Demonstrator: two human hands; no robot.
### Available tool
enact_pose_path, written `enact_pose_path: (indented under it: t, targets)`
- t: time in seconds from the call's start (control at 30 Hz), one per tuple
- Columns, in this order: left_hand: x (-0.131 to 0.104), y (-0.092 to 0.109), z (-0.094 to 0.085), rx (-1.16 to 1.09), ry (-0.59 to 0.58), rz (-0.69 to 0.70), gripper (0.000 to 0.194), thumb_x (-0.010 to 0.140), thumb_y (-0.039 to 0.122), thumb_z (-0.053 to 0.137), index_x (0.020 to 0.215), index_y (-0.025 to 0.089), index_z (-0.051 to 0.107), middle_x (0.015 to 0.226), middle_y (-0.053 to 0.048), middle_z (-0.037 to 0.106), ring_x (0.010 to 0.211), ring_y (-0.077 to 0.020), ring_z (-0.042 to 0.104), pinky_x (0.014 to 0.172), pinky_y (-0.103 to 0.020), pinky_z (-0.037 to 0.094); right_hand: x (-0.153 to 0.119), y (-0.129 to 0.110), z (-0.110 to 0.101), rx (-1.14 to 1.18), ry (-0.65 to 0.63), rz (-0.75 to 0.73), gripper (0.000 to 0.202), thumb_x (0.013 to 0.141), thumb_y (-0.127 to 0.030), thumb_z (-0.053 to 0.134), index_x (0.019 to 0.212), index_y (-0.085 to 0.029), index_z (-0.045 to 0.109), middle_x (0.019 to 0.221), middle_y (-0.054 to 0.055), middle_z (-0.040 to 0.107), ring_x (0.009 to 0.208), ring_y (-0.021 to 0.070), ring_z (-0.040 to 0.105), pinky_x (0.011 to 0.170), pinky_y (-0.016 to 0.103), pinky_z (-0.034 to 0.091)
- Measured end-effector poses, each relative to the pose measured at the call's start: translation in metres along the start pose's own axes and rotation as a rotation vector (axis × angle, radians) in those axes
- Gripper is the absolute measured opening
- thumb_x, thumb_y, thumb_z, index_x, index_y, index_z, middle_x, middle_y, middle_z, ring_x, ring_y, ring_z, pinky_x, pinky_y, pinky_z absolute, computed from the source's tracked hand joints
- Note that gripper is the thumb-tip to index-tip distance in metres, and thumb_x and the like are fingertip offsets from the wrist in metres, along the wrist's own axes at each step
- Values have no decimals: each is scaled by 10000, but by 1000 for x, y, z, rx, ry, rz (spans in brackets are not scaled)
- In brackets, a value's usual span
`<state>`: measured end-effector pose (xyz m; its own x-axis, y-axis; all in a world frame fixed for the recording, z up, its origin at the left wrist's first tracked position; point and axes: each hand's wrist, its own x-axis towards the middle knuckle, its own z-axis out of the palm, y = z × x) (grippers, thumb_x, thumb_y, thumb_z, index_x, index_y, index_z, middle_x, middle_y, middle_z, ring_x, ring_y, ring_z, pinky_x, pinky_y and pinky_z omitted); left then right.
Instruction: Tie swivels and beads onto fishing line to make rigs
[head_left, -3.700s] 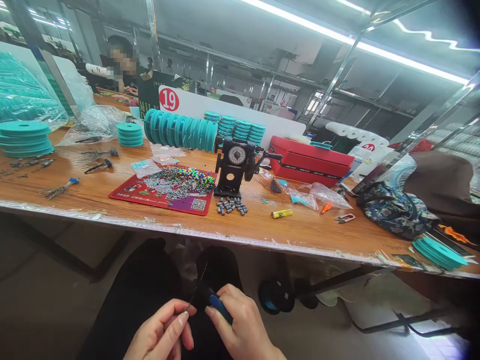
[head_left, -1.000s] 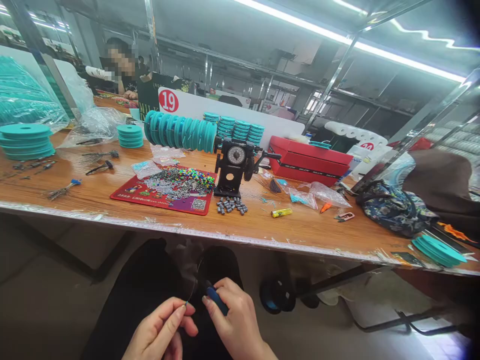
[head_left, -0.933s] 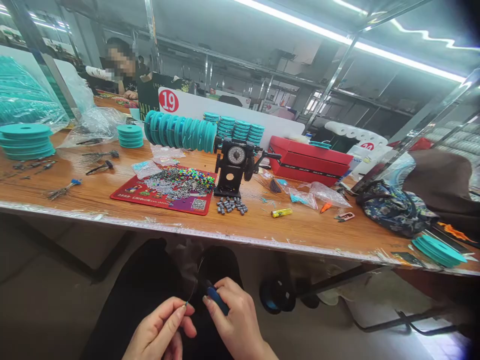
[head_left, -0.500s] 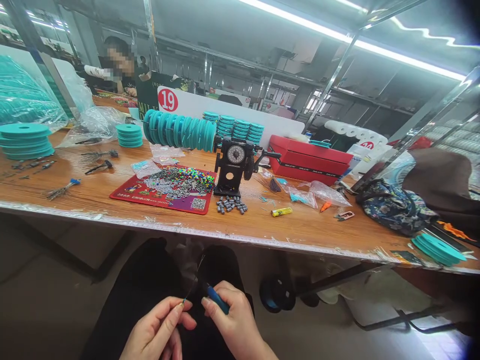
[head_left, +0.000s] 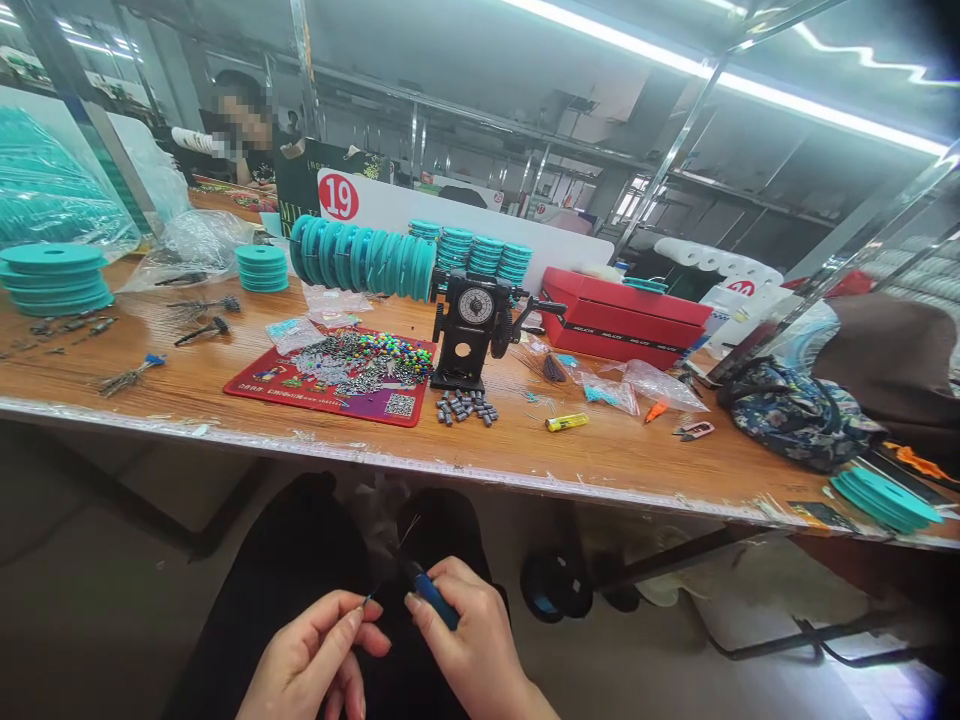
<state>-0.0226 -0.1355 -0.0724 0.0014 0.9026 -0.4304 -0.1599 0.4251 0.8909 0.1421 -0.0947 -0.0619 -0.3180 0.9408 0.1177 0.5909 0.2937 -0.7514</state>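
Observation:
Over my lap, my left hand (head_left: 309, 652) pinches a thin thread-like piece (head_left: 368, 599) between thumb and forefinger. What lies deeper in those fingers is hidden. Just to its right, my right hand (head_left: 480, 635) is closed around a blue-handled tool (head_left: 435, 599). The tool's dark front end blends into my black trousers, so its kind does not show. Fine pale strands (head_left: 409, 527) stick up beyond it; where they join is too dark to tell. The two hands are close together but apart, below the table's front edge.
On the wooden table (head_left: 360, 440) stands a black winding device (head_left: 463, 340) carrying several turquoise spools (head_left: 360, 258). Nearby are a red mat (head_left: 251, 385) with beads, grey cylinders (head_left: 466, 407), a yellow lighter (head_left: 567, 423) and a red box (head_left: 622, 320). A person (head_left: 247, 130) sits beyond.
The camera view has shifted slightly. My hands hold nearly the same pose, and the pale strands near the tool's front end now lean more to the right.

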Motion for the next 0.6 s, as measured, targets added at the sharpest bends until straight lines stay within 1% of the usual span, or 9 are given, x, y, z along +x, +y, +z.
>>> enact_pose_path:
  t: [0.13, 0.2, 0.3, 0.37, 0.4, 0.47, 0.5, 0.57, 0.6]
  targets:
    - [-2, 4, 2, 17, 6, 3, 344, 740, 488, 538, 751, 146, 572, 578, 2, 590, 383, -84, 521, 366, -164, 323, -2, 1, 1, -11, 40, -86, 173, 786, -223, 505, 635, -146, 541, 721, 25, 568, 659, 122, 518, 588, 212, 352]
    - [-4, 5, 3, 39, -8, 20, 305, 752, 452, 531, 692, 153, 545, 547, 23, 555, 375, -75, 511, 370, -159, 317, -4, 3, 5, 36, 47, -101, 203, 794, -234, 493, 616, -143, 528, 698, 27, 557, 642, 119, 511, 579, 212, 352]
    - [-5, 5, 4, 105, -46, 43, 293, 764, 434, 518, 674, 155, 535, 551, 21, 548, 395, -81, 525, 382, -163, 332, -6, 5, 12, 151, 29, -19, 265, 819, -265, 481, 587, -140, 513, 662, 24, 543, 622, 110, 507, 569, 201, 365]
    - [-4, 3, 1, 128, -58, 52, 306, 773, 460, 501, 727, 160, 543, 562, 19, 546, 425, -99, 549, 385, -169, 348, -6, 3, 13, 167, 7, 18, 268, 822, -274, 492, 591, -140, 525, 662, 21, 545, 626, 110, 511, 573, 198, 375]
    - [-2, 2, -1, 131, -59, 54, 325, 774, 483, 490, 764, 163, 543, 576, 15, 549, 443, -110, 560, 386, -173, 359, -5, 1, 11, 146, -8, 10, 254, 818, -272, 503, 603, -141, 538, 679, 22, 554, 641, 112, 519, 585, 198, 382]
    - [1, 0, -5, 138, -61, 67, 372, 768, 528, 474, 824, 166, 538, 620, 1, 566, 477, -128, 577, 385, -182, 376, -2, -3, 0, 79, -20, -54, 199, 811, -257, 520, 652, -148, 572, 764, 30, 584, 714, 125, 543, 639, 205, 400]
    - [2, 0, -7, 154, -66, 76, 381, 768, 534, 470, 838, 166, 539, 642, -8, 577, 490, -133, 582, 388, -186, 384, 1, -5, -10, 40, -6, -98, 175, 811, -249, 522, 678, -153, 584, 820, 37, 594, 767, 136, 552, 677, 212, 408]
    - [2, 1, -10, 211, -54, 104, 343, 776, 497, 474, 811, 165, 551, 647, -16, 587, 493, -130, 576, 396, -185, 387, 9, -4, -38, -41, 69, -173, 162, 828, -247, 498, 731, -160, 595, 914, 56, 596, 865, 156, 551, 749, 235, 415]
    - [1, 3, -10, 245, -28, 120, 308, 781, 464, 478, 779, 167, 559, 636, -14, 586, 489, -125, 570, 398, -180, 384, 15, -1, -54, -102, 133, -193, 172, 844, -259, 479, 764, -163, 598, 919, 64, 594, 882, 163, 548, 767, 250, 417]
